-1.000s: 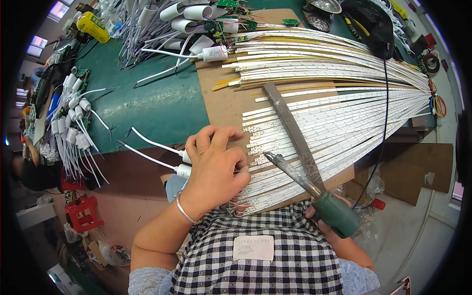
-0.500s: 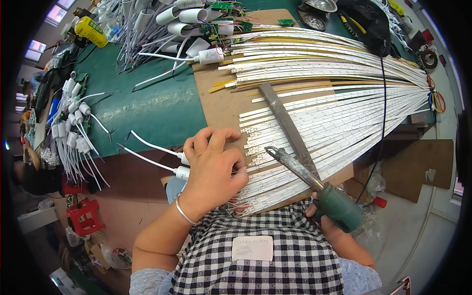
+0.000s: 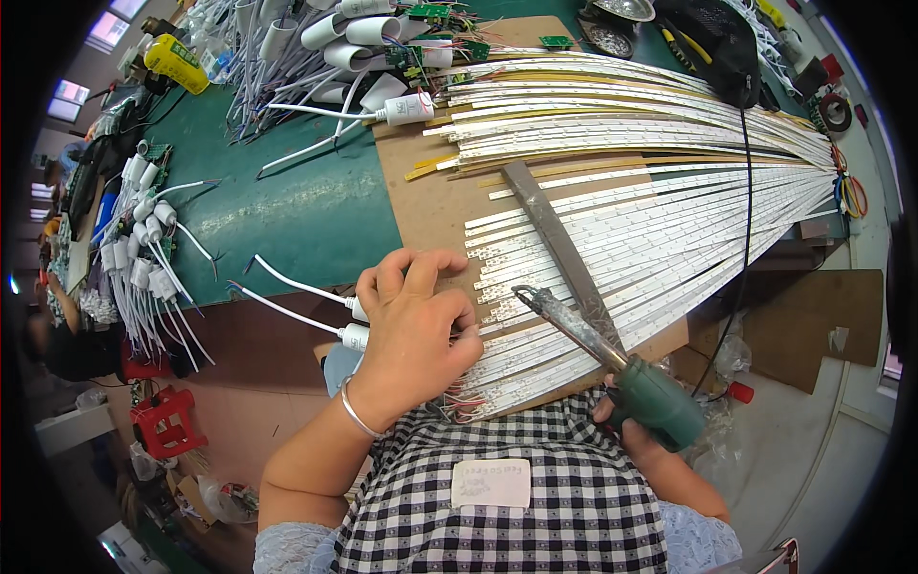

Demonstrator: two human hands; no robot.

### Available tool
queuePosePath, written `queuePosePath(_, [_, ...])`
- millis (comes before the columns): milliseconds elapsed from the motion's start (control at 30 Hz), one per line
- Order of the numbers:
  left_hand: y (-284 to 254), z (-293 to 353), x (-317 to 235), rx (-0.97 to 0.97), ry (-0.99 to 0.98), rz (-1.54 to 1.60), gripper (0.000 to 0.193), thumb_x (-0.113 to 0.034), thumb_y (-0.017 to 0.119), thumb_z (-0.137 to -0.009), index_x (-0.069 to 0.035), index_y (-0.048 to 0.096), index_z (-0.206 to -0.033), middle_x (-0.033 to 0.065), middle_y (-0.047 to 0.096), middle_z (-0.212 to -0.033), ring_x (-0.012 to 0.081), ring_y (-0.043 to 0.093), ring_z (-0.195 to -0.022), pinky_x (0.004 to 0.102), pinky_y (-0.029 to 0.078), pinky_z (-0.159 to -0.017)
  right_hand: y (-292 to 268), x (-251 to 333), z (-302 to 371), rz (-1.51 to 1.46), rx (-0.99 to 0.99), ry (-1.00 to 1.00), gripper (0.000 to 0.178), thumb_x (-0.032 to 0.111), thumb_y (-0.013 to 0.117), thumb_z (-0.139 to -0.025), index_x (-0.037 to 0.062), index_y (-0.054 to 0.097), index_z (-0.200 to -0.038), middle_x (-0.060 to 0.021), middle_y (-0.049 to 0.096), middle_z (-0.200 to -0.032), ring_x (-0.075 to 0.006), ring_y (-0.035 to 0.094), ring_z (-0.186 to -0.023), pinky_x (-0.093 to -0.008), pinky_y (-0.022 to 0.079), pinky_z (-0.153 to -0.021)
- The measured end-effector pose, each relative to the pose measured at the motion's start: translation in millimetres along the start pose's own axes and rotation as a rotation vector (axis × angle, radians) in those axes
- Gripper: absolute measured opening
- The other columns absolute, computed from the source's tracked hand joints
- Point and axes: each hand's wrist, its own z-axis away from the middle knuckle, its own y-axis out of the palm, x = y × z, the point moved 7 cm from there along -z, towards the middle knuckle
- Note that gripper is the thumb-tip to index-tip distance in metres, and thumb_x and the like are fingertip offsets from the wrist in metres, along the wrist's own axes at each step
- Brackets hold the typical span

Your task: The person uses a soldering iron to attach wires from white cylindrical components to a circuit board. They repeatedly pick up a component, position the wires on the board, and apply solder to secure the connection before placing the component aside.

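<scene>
My left hand [image 3: 417, 327] is bent over the near ends of the white LED strips [image 3: 612, 258], thumb and fingers pinched together. What lies in the pinch is hidden. Two white cylindrical plugs [image 3: 355, 336] with white cables stick out beside this hand, on its left. My right hand [image 3: 631, 438], partly covered, grips the green handle of a soldering iron [image 3: 660, 402]. Its metal barrel points up and left, with the tip above the strips. Thin red and white wires [image 3: 463, 407] show at the lowest strip ends. A dark flat bar [image 3: 559, 239] lies across the strips.
Strips rest on a brown board [image 3: 421, 191] over the green table [image 3: 287, 220]. White tubes and green circuit boards [image 3: 430, 11] pile at the back. More cabled parts [image 3: 143, 249] hang at the left edge. A black cord [image 3: 747, 210] crosses the strips. A red stool [image 3: 167, 421] stands lower left.
The soldering iron's tip has shifted very slightly left. My left hand keeps the same place and pinch.
</scene>
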Motion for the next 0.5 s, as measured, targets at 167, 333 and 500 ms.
queuePosePath(167, [0.2,-0.4,-0.2,0.006,-0.003,-0.001,0.009,-0.013,0.071,-0.065,-0.012,0.062,-0.067,0.0035,0.051,-0.127,0.036,0.035,-0.12,0.0479,0.022,-0.101,0.1,-2.3,1.8,-0.003,-0.014,0.01,0.04,0.033,0.066,-0.089,-0.0053,0.062,-0.099,-0.0099,0.065,-0.078,-0.0188,0.064,-0.07,-0.03,0.052,-0.068])
queuePosePath(333, [-3.9,3.2,-2.9,0.026,0.002,0.022,0.01,-0.013,0.071,-0.065,-0.012,0.062,-0.066,0.0038,0.051,-0.13,0.0349,0.036,-0.123,0.0481,0.021,-0.101,1.9,2.3,-0.4,-0.008,0.003,0.023,0.04,0.034,0.066,-0.089,-0.0046,0.063,-0.097,-0.0095,0.065,-0.078,-0.0184,0.064,-0.072,-0.0297,0.052,-0.069])
queuePosePath(500, [-5.4,14.2,1.0,0.067,0.001,0.062,0.01,-0.012,0.071,-0.066,-0.01,0.061,-0.068,0.0051,0.052,-0.133,0.0351,0.036,-0.126,0.0493,0.021,-0.105,-0.4,-4.7,4.5,-0.042,-0.025,0.045,0.037,0.031,0.066,-0.089,-0.0042,0.063,-0.097,-0.0095,0.065,-0.081,-0.0182,0.064,-0.075,-0.0298,0.051,-0.07])
